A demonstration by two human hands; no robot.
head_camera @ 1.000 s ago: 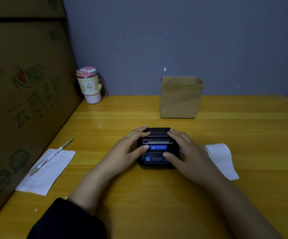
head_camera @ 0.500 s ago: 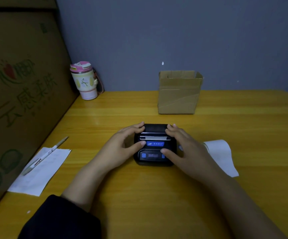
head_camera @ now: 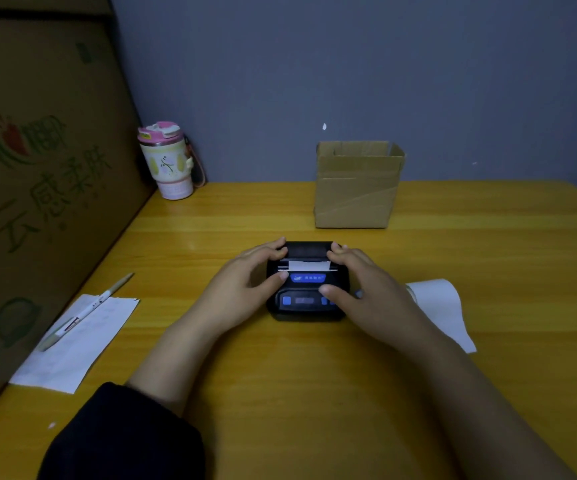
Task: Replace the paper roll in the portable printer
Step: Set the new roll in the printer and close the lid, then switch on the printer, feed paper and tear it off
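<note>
A small black portable printer (head_camera: 306, 299) with a blue label and blue buttons lies flat on the yellow wooden table (head_camera: 314, 393). A short strip of white paper (head_camera: 308, 265) shows at its slot. My left hand (head_camera: 245, 285) grips the printer's left side, thumb on the front face. My right hand (head_camera: 366, 289) holds the right side, thumb resting on the button panel. A loose white paper strip (head_camera: 443, 310) curls on the table just right of my right hand; the roll it comes from is mostly hidden behind that hand.
An open small cardboard box (head_camera: 358, 185) stands behind the printer. A pink-lidded tumbler (head_camera: 167, 161) sits at the back left corner. A large printed carton (head_camera: 38, 168) walls the left side. A pen (head_camera: 86, 311) lies on a white sheet (head_camera: 76, 348) at the left.
A white strip of paper now shows at the printer's slot, where only the dark slot showed before. Both hands stay on the printer's sides.
</note>
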